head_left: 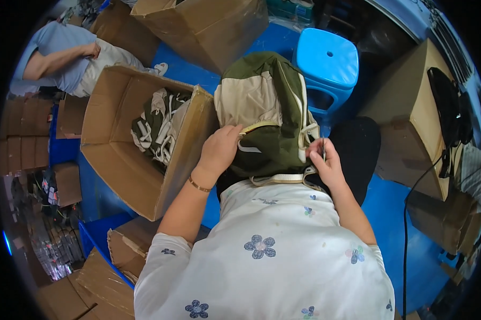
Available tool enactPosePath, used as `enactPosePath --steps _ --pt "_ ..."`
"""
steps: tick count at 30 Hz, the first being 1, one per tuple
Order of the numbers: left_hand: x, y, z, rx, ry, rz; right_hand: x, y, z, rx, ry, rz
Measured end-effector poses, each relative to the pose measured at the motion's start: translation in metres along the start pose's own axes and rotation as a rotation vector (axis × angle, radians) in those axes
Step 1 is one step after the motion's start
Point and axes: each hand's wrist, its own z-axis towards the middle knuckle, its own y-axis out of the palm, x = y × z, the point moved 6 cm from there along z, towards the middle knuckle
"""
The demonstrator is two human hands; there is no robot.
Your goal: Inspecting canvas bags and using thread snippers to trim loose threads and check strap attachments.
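Note:
A green and beige backpack (251, 106) lies on my lap, with white zips and straps along its right side. My left hand (221, 149) is closed on the backpack's left side, fingertips at the end of the yellowish seam across the front. At the bag's lower right, beside the white strap, my right hand (325, 160) is closed around a small, thin dark tool (323, 145). Most of that tool is hidden by the fingers, so its exact kind does not show.
An open cardboard box (118, 144) at my left holds several green and beige bags (158, 128). A blue stool (328, 58) stands ahead right. Large cartons (197, 32) are ahead and a carton (405, 117) is at right, near a black cable (405, 229). Another person (64, 58) sits far left.

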Motion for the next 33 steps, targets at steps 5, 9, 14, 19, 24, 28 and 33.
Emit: enactPosePath --steps 5,9,14,19,24,28,33 --pt "-0.017 0.011 0.015 -0.050 0.003 -0.023 0.001 0.001 -0.015 -0.110 0.115 -0.115" --pt "-0.055 0.029 0.021 -0.149 -0.358 -0.627 0.003 -0.001 -0.012 -0.057 0.113 -0.112" --pt "-0.051 0.003 0.025 0.059 -0.233 -0.724 0.003 0.001 -0.010 -0.085 0.085 -0.157" --pt "-0.037 -0.025 0.016 0.360 -0.223 -0.752 0.009 -0.001 -0.010 -0.059 0.164 -0.113" --pt "-0.026 -0.036 0.012 0.406 -0.126 -0.681 0.011 -0.001 -0.009 -0.056 0.139 -0.144" --pt "-0.026 -0.035 0.007 0.407 -0.152 -0.743 0.016 -0.011 -0.009 0.089 0.058 -0.177" --pt "-0.051 -0.044 -0.009 0.625 -0.343 -1.066 0.040 -0.052 -0.005 0.470 0.045 -0.276"
